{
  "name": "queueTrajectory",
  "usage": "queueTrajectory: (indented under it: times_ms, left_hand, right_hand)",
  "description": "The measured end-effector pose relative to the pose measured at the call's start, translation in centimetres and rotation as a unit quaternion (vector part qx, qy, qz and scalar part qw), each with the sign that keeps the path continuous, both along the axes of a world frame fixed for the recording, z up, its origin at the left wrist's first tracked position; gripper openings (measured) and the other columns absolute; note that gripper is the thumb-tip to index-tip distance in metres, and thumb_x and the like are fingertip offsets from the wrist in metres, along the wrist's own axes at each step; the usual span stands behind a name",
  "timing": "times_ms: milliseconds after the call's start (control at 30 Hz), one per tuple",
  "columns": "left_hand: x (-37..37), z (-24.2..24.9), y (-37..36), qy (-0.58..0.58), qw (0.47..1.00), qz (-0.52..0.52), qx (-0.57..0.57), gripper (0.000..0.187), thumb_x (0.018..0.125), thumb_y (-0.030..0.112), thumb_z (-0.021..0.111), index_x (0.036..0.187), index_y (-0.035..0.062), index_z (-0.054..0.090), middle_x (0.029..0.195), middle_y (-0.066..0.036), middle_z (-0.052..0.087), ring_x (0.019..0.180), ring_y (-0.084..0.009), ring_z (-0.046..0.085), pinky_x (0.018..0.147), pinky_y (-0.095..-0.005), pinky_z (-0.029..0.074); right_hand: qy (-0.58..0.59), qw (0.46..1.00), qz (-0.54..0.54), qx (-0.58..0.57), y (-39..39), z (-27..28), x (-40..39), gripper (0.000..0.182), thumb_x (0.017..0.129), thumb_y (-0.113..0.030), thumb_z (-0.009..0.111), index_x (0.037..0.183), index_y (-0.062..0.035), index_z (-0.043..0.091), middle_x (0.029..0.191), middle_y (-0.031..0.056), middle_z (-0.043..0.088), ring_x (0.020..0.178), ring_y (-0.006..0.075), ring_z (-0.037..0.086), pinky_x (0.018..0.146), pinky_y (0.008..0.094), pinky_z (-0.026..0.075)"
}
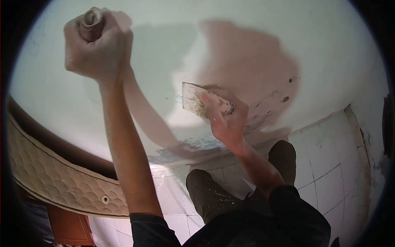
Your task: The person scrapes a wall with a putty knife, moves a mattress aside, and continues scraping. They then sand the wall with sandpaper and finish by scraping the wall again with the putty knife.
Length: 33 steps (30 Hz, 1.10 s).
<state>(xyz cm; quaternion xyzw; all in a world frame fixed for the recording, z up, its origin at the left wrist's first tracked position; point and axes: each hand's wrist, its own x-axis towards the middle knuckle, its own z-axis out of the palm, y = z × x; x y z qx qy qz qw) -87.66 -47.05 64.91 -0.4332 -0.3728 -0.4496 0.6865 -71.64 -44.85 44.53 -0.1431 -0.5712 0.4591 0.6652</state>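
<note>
My left hand (96,47) is raised against the pale wall (173,53), fist closed around a rolled piece of sandpaper (91,20) whose end sticks out the top. Lower down, my right hand (226,119) grips a putty knife (196,100) with a wide, speckled metal blade pressed flat to the wall. The blade sits at the edge of a pinkish patch (247,66) of filler. Scraped bluish marks (197,145) run along the wall's base below the knife.
A quilted mattress (53,177) leans at the left. White floor tiles (329,173) lie below, with my dark trousered knees (205,193) over them. Small holes (285,99) dot the wall at right. An orange-brown object (68,226) sits bottom left.
</note>
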Motion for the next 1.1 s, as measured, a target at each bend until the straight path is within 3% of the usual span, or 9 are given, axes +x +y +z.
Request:
queueTrajectory:
  times_ms: [133,300,367,467,600,800,867,1000,1100]
  left_hand:
    - [0.8,-0.5,0.2,-0.019,0.991,-0.132,-0.022,0.015,0.074,0.004,0.071,0.072,0.0021,0.057,0.063,-0.002,0.063,0.053,-0.0083,0.058,0.052,-0.0202,0.048]
    - [-0.7,-1.7,-1.8,0.094,0.995,-0.003,0.044,0.015,0.072,0.008,0.069,0.071,0.0071,0.055,0.062,0.000,0.051,0.053,-0.0121,0.046,0.050,-0.0266,0.038]
    - [3.2,-6.5,-4.5,-0.039,0.990,-0.135,0.016,0.010,0.080,0.011,0.068,0.079,0.0053,0.059,0.067,-0.002,0.052,0.056,-0.0120,0.043,0.049,-0.0292,0.034]
    - [5.9,-13.1,-8.9,-0.364,0.684,-0.618,-0.131,0.039,0.096,0.026,0.043,0.120,-0.0051,0.050,0.082,-0.009,0.057,0.051,-0.0133,0.048,0.048,-0.0235,0.046]
    - [5.8,-18.3,-11.4,-0.406,0.351,-0.836,-0.111,0.052,0.097,0.027,0.034,0.136,-0.0078,0.036,0.117,-0.025,0.055,0.059,-0.0164,0.055,0.061,-0.0319,0.054]
    - [5.4,-23.6,-15.9,-0.494,0.510,-0.672,-0.211,0.052,0.095,0.026,0.045,0.134,-0.0073,0.040,0.115,-0.018,0.058,0.068,-0.0152,0.056,0.048,-0.0240,0.045]
    - [5.0,-27.2,-18.0,-0.648,0.613,-0.273,-0.361,0.040,0.093,0.017,0.049,0.127,-0.0057,0.051,0.109,-0.016,0.061,0.069,-0.0137,0.057,0.055,-0.0241,0.045]
    - [2.4,-33.1,-21.1,-0.718,0.570,-0.317,-0.243,0.031,0.085,0.006,0.058,0.116,0.0011,0.061,0.103,-0.008,0.065,0.084,-0.0161,0.061,0.071,-0.0257,0.049]
    - [1.5,-36.7,-23.1,-0.639,0.678,-0.156,-0.329,0.035,0.082,0.004,0.056,0.116,0.0077,0.063,0.105,-0.009,0.065,0.090,-0.0193,0.062,0.076,-0.0294,0.049]
  right_hand:
    - [-0.079,0.990,-0.097,-0.064,-1.1,-7.1,3.0,0.019,0.087,-0.012,0.066,0.092,0.0066,0.066,0.081,0.0083,0.067,0.075,0.0105,0.059,0.068,0.0266,0.049]
    - [-0.046,0.977,-0.130,-0.162,-2.0,-9.6,3.2,0.016,0.085,-0.006,0.062,0.094,0.0062,0.067,0.077,0.0150,0.067,0.071,0.0157,0.062,0.065,0.0302,0.049]
    - [-0.069,0.977,-0.186,-0.080,-2.1,-9.6,2.9,0.013,0.085,-0.004,0.061,0.091,0.0063,0.066,0.076,0.0162,0.066,0.068,0.0196,0.063,0.061,0.0320,0.048]
    - [-0.127,0.958,-0.257,0.002,-2.8,-9.1,2.6,0.011,0.085,-0.004,0.061,0.088,0.0064,0.065,0.073,0.0168,0.065,0.068,0.0234,0.064,0.059,0.0340,0.047]
    - [-0.150,0.954,-0.258,0.008,-3.0,-8.4,3.0,0.011,0.085,-0.004,0.061,0.086,0.0067,0.064,0.071,0.0175,0.064,0.067,0.0266,0.065,0.058,0.0361,0.047]
    - [-0.193,0.961,-0.190,-0.051,-2.1,-7.3,4.3,0.025,0.087,-0.016,0.065,0.095,0.0081,0.067,0.084,0.0141,0.069,0.075,0.0183,0.063,0.069,0.0320,0.050]
    - [-0.216,0.958,-0.174,-0.078,-2.2,-6.2,4.8,0.026,0.087,-0.016,0.065,0.096,0.0083,0.067,0.087,0.0131,0.069,0.076,0.0174,0.063,0.071,0.0311,0.050]
    - [-0.193,0.962,-0.195,0.002,-1.7,-6.9,4.1,0.028,0.086,-0.018,0.066,0.096,0.0084,0.066,0.082,0.0152,0.069,0.067,0.0191,0.064,0.063,0.0339,0.051]
    - [-0.212,0.953,-0.204,-0.066,-2.1,-6.3,4.3,0.028,0.086,-0.018,0.066,0.096,0.0085,0.066,0.082,0.0126,0.069,0.068,0.0170,0.063,0.064,0.0316,0.051]
